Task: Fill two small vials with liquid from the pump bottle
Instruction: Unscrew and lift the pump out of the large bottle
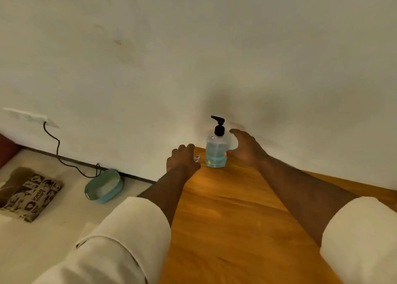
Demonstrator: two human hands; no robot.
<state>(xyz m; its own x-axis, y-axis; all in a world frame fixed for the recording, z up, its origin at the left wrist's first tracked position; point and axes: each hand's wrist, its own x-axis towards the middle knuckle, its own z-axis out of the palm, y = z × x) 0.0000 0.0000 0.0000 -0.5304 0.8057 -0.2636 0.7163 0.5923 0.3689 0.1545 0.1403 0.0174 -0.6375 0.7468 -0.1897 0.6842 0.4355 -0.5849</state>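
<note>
At the far end of the wooden table [236,208], close against the wall [193,47], stands the pump bottle [217,148], upright, black pump head on top with its spout pointing left, blue liquid filling the lower part. Head view only. Risks first: the bottle sits near the table's left edge, so a sideways knock from either hand could probably tip it or push it off toward the floor; pressing the pump with the spout not lined up over a vial would likely put liquid on the wood. One small vial [196,158] shows just left of the bottle's base, beside the left hand; tiny, light, easy to flick over or off the edge. A second vial can't be made out, maybe hidden by a hand. Left hand [182,160]: fingers curled downward near the vial, touching or just beside it, contact can't be told; nothing clearly gripped. Right hand [247,148]: fingers spread wide in a C shape round the right side of the bottle, thumb low near the base, fingertips up near the shoulder; looks just short of contact, not closed on it. Off the table on the floor, left: a teal tub [104,186], a patterned mat [28,194], a black cable [58,150] from a wall socket.
</note>
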